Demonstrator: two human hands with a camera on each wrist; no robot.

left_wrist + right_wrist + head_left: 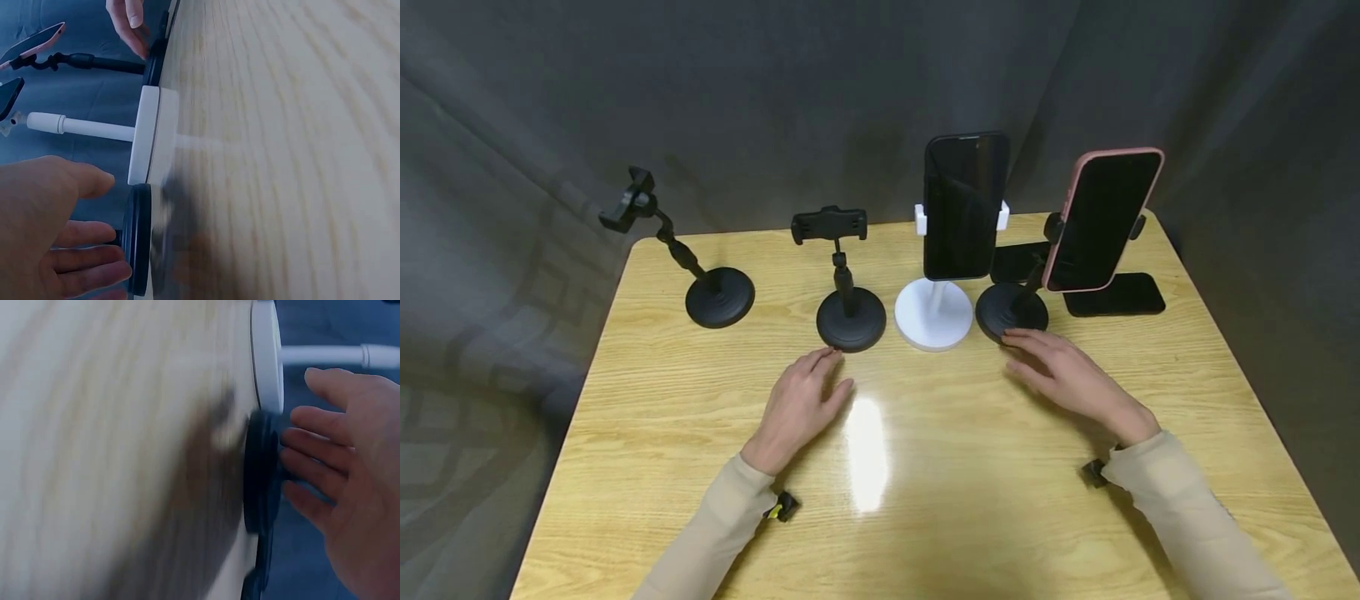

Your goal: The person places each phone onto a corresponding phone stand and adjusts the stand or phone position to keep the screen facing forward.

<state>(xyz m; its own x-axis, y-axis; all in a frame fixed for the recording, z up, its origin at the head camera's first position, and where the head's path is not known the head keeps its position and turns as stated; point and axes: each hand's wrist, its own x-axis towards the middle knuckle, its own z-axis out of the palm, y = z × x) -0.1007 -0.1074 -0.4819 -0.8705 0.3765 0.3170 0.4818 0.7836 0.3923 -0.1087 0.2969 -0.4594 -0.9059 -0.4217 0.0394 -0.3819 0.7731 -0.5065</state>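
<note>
My left hand (800, 404) lies with loosely extended fingers at the front edge of the round base of a black phone stand (851, 320), whose clamp holds no phone. In the left wrist view its fingertips (115, 273) are right by that base; contact is hard to tell. My right hand (1067, 375) has relaxed fingers at the front rim of another black phone stand (1011, 310), which carries a phone in a pink case (1103, 221). Between these two stands is a white phone stand (933, 315) with a black phone (966, 207) upright in its clamp.
Another black phone stand (719, 297), tilted left with a bare clamp, is at the table's back left. Two dark phones (1114, 295) lie flat behind and beside the right stand. A dark curtain (737, 108) hangs behind the wooden table (662, 433).
</note>
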